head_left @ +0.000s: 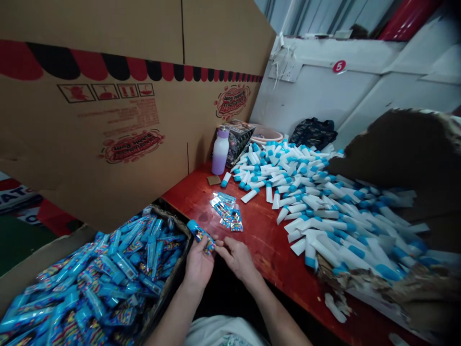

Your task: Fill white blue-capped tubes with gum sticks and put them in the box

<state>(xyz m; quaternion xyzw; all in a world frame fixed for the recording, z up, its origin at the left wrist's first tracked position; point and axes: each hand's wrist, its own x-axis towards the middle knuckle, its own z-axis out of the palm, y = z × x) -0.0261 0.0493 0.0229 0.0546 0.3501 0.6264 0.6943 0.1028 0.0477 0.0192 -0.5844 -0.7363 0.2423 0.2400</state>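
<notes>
My left hand (199, 265) is closed round a blue-capped tube (196, 231) with a colourful printed sleeve, its cap pointing up and left. At the tube's lower end, the fingers of my right hand (238, 255) are pinched together on it; what exactly lies between the fingertips is partly hidden. Just beyond my hands, several flat printed sleeves (226, 209) lie in a loose pile on the red table (262, 235). To the right spreads a large heap of plain white tubes (298, 180) with blue caps.
At my left stands an open carton (183, 240) full of sleeved tubes (118, 269). A tall printed cardboard sheet (144, 110) rises behind it. Farther back are a purple-and-white bottle (221, 151), a pink tub (270, 133) and a dark bag (314, 132). Torn cardboard (406, 139) edges the right side.
</notes>
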